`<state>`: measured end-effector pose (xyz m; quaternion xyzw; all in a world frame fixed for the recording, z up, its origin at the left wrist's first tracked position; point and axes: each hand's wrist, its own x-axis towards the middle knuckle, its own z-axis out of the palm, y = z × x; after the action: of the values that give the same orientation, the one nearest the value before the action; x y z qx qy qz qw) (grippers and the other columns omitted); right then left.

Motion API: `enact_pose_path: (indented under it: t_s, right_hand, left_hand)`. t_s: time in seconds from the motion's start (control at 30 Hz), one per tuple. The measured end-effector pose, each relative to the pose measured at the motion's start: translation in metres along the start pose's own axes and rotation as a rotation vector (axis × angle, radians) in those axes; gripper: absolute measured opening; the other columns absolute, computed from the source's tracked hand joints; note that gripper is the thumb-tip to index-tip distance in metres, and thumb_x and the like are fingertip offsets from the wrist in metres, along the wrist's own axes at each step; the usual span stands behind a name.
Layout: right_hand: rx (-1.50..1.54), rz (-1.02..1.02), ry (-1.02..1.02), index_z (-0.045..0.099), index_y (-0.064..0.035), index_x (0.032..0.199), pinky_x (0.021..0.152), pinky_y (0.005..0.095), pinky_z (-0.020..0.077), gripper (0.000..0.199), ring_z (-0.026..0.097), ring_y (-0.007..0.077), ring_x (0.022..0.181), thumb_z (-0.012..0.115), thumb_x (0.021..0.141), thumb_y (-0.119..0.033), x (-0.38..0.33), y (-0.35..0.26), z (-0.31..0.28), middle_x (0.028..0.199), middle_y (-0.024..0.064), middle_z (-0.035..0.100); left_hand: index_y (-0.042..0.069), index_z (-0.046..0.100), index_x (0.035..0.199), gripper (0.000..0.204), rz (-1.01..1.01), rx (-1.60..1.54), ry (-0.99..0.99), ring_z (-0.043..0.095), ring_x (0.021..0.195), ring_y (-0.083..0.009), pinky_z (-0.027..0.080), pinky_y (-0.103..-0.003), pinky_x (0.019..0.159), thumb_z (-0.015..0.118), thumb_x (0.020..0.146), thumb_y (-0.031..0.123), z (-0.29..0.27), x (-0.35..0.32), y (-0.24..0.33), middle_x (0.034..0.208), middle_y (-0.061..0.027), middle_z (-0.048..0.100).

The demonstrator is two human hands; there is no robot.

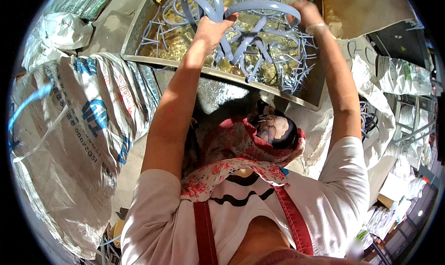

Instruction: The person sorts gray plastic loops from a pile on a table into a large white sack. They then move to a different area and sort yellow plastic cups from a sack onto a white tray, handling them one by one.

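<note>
Nearest the camera is the person's white T-shirt (336, 195), crossed by dark red straps (204, 228), with a floral apron (227, 146) below the chest. From the short sleeves both arms reach forward and away from the body, spread apart at the elbows and converging toward a metal-rimmed tub (222, 74) of shallow liquid.

The left forearm (178, 86) runs up and slightly inward, nearly straight, over the tub's near rim. The left hand (211, 33) is closed around a bundle of grey-blue curved tubes (264, 5), its thumb pointing to the right and its other fingers mostly hidden behind them. These tubes are above the tub's near half, looping up toward the far side and hanging down below the hand.

The right arm bends more at the elbow, its forearm (340, 75) slanting inward over the tub's right edge, a pale band (316, 27) around the wrist. The right hand (306, 13) is blurred, fingers curled beside the right end of the arched tube; whether it grips it, I cannot tell. Thin, branching grey-blue pieces (296, 75) lie in the tub under the hands. A white woven sack (69, 144) stands to the left.
</note>
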<state>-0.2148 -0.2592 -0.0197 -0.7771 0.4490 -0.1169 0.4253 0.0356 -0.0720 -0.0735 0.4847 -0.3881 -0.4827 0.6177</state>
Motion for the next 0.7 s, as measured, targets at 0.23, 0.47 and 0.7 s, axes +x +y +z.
enact_pose_path:
  t_s: [0.23,0.47,0.7]
  right_hand:
    - [0.65,0.592,-0.53,0.058,-0.0085,0.108,0.063,0.0305,0.0498,0.036,0.059,0.0189,0.078,0.064,0.079,-0.029,0.0,0.066,0.134,0.092,0.0105,0.061]
    - [0.54,0.253,-0.108,0.062,0.0052,0.076,0.049,0.0304,0.0492,0.02,0.059,0.0184,0.052,0.066,0.069,-0.013,0.008,0.086,0.146,0.071,0.011,0.063]
    - [0.136,0.057,0.641,0.058,0.0066,0.084,0.059,0.0324,0.045,0.03,0.055,0.0197,0.061,0.066,0.063,-0.014,0.004,0.101,0.067,0.074,0.0125,0.062]
  left_hand:
    - [0.0,0.062,0.101,0.02,0.018,0.328,-0.034,0.053,0.082,-0.0102,0.042,-0.026,0.076,0.059,0.084,0.013,-0.015,-0.011,0.018,0.095,-0.0028,0.062]
    - [-0.004,0.06,0.09,0.029,-0.133,0.22,0.181,0.062,0.07,-0.0145,0.05,-0.027,0.063,0.063,0.083,0.024,-0.026,-0.009,0.039,0.08,-0.0103,0.064]
    - [-0.003,0.052,0.078,0.026,-0.159,-0.212,0.642,0.055,0.049,-0.0186,0.045,-0.03,0.04,0.068,0.079,0.016,-0.043,0.004,0.028,0.062,-0.0076,0.053]
